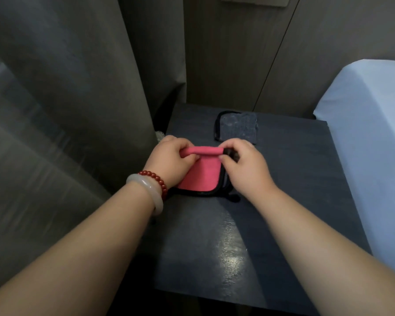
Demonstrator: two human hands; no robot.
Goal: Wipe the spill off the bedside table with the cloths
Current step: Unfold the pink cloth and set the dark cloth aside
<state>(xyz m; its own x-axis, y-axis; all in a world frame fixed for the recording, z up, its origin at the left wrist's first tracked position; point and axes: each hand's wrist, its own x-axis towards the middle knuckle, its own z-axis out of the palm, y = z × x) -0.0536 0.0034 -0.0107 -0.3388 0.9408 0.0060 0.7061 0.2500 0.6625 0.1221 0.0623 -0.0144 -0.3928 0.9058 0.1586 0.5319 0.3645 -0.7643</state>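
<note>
A pink cloth (203, 174) with a black edge lies on the dark bedside table (294, 169), its far edge rolled over toward me. My left hand (171, 160) pinches the left end of that roll. My right hand (246, 165) pinches the right end at the black edge. A grey cloth (237, 128) with a black edge lies flat just beyond them. A faint wet sheen (230, 254) shows on the tabletop near the front edge.
A grey curtain (78, 99) hangs along the table's left side. A bed with a white sheet (369, 133) borders the right side. A wooden wall panel (237, 53) stands behind the table.
</note>
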